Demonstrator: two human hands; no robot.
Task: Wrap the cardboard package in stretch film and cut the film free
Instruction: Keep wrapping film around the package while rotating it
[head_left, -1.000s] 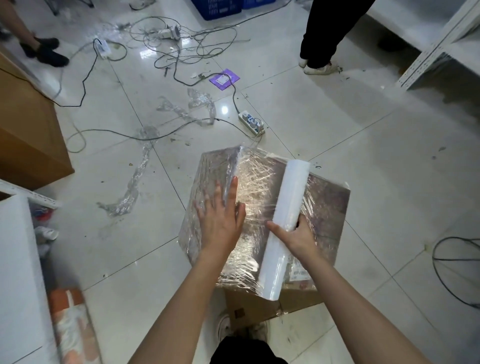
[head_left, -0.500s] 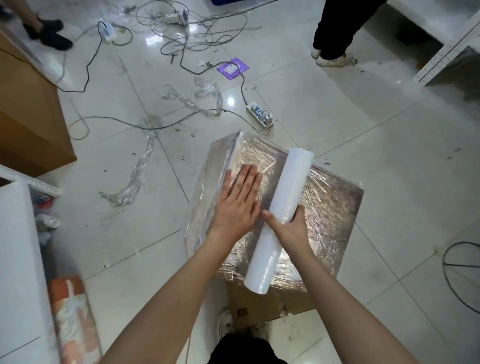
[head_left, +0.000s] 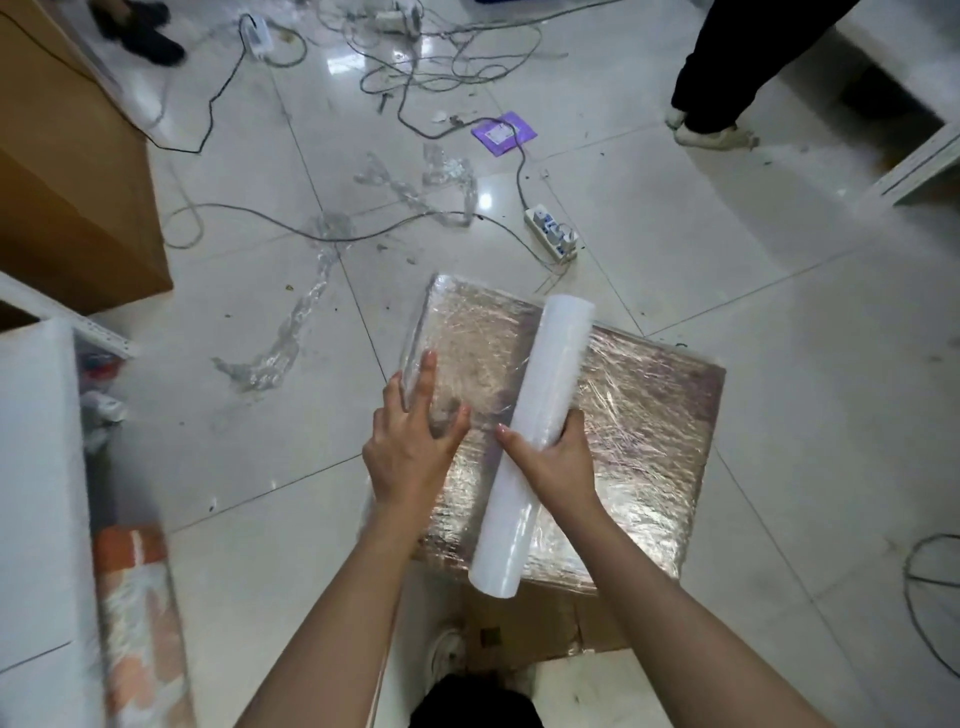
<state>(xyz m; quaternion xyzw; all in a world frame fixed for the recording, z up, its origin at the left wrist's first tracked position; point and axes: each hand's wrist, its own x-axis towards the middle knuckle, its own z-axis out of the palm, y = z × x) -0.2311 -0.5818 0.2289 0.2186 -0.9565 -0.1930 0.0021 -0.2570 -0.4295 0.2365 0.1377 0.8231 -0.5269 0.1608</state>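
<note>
Gripping: right hand curls around the long white stretch-film roll.
Pressing: left hand, fingers straight, flat on film.
Package: film-covered brown cardboard box on the pale tiled floor, roll lying across it.

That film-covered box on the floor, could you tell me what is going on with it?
A person is wrapping the cardboard package in stretch film. The right hand grips the white film roll, which lies across the package top. The left hand presses flat on the film near the package's left edge. The top is already under film, while bare cardboard shows at the near side, and the roll has not been cut free. Film scraps and cables lie on the tiled floor.
</note>
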